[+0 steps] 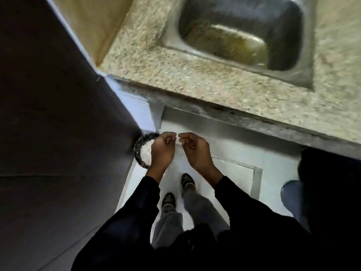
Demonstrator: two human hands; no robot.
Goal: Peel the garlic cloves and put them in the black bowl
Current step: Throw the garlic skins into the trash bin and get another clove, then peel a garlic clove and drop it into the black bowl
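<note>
Head view | left hand [162, 151] curled, right hand [195, 151] curled, contents unclear | below counter edge [224, 112]

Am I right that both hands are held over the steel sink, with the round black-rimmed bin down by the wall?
Not quite. The head view shows both hands, left and right, held over the floor, below the counter's edge; the sink sits further forward. The bin is by the wall.

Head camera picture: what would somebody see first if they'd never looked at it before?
Two hands, left hand and right hand, meet in the middle with curled fingers, low over the floor. Beside the left hand sits a black-rimmed bin with white inside. Up top, a steel sink is set in the speckled counter.
</note>
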